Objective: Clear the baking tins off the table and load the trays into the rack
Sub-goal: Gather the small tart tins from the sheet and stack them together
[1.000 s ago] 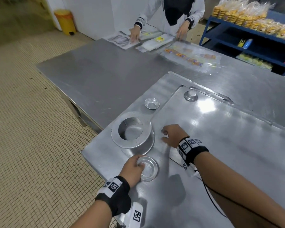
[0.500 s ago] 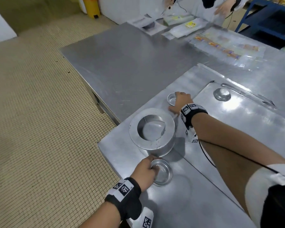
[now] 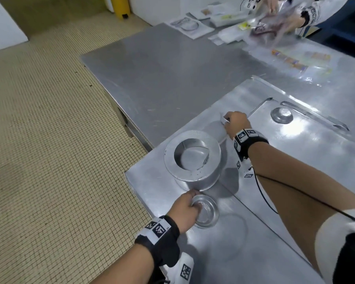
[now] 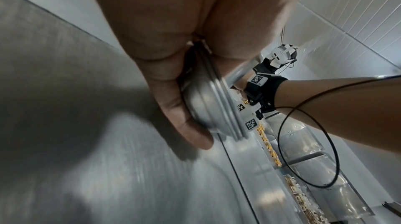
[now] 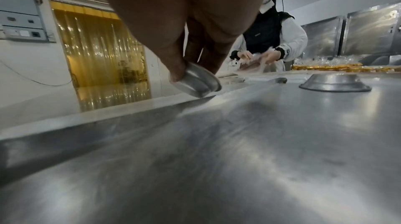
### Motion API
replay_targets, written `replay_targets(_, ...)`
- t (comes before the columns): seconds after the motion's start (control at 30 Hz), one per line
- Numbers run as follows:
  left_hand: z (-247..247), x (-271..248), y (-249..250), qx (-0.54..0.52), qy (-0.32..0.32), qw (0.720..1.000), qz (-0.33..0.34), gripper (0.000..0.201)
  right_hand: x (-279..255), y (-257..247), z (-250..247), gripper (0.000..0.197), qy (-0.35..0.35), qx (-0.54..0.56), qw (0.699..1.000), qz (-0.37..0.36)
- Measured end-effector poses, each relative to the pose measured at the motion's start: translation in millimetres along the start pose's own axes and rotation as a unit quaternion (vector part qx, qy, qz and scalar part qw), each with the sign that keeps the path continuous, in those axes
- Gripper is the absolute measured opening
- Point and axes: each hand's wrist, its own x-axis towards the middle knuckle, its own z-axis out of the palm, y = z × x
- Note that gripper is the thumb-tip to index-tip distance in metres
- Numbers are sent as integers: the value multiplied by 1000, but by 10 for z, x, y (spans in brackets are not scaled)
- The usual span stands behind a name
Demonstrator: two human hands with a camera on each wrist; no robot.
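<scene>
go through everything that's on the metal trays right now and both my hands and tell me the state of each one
Left hand: grips the shallow round metal tin, lifted and tilted.
Right hand: pinches the small round metal tin, tipped up on the tray.
Tall round metal ring mould: upright, untouched.
Upturned small round metal tin: upside down on the upper flat metal tray, untouched.
Lower flat metal tray: flat on the table, under the upper tray.

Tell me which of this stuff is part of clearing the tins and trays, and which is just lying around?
Job:
- small tin in right hand
- shallow tin in left hand
- big ring tin
- upturned tin
- trays

Lying about:
- plastic bags
- papers
- yellow bin
</scene>
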Motion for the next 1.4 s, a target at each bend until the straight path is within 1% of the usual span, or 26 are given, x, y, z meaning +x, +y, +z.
replay_targets(0.13,51,-39,79,2,-10,1000,7,29,-346,101,-206,22,41,35,998,-40)
replay_targets(0.2,75,-47,108,-9,-11,1000,3,28,-582,160,-311,16,46,50,996,-62)
replay_targets(0.3,120,-64,155,-39,-8,999,-6,20,-1024,278,-421,12,46,60,994,-81)
replay_targets(0.43,176,-54,200,-55,0,998,-15,24,-1707,407,-500,10,61,81,991,-89)
replay_targets(0.5,220,-65,259,-75,5,997,-23,19,-2063,432,-518,8,85,87,987,-106)
replay_targets(0.57,280,-70,319,-90,14,996,-20,6,-2396,445,-506,7,115,92,979,-141)
replay_targets(0.6,313,-90,360,-101,16,995,-16,5,-2553,450,-495,9,128,95,975,-156)
replay_targets(0.7,409,-110,427,-148,9,989,-7,31,-2937,459,-450,12,156,93,961,-209)
replay_targets(0.8,508,-127,444,-167,-41,985,-11,49,-3209,473,-389,20,178,89,949,-244)
replay_targets(0.83,544,-143,460,-164,-46,985,-15,55,-3275,479,-370,25,183,94,946,-249)
replay_targets(0.9,613,-171,464,-131,-38,990,-19,60,-3395,479,-327,28,189,103,943,-254)
replay_targets(0.93,642,-187,464,-113,-26,993,-17,56,-3455,468,-315,26,187,102,943,-257)
replay_targets(1.0,687,-226,464,-91,-18,996,-4,41,-3567,433,-312,22,181,97,943,-261)
replay_targets(1.07,706,-257,459,-80,-28,996,12,17,-3649,416,-320,19,179,92,944,-261)
replay_targets(1.1,708,-271,460,-69,-29,997,19,12,-3680,425,-303,17,180,95,944,-261)
replay_targets(1.2,691,-282,448,-46,-31,998,31,26,-3752,485,-223,16,176,127,943,-251)
replay_targets(1.3,702,-301,439,-43,-36,998,39,22,-3789,523,-198,14,189,156,943,-227)
replay_targets(1.37,697,-292,424,-44,-34,998,36,23,-3768,555,-229,17,195,162,948,-192)
replay_targets(1.4,687,-286,416,-39,-32,998,34,22,-3738,582,-258,18,187,161,954,-171)
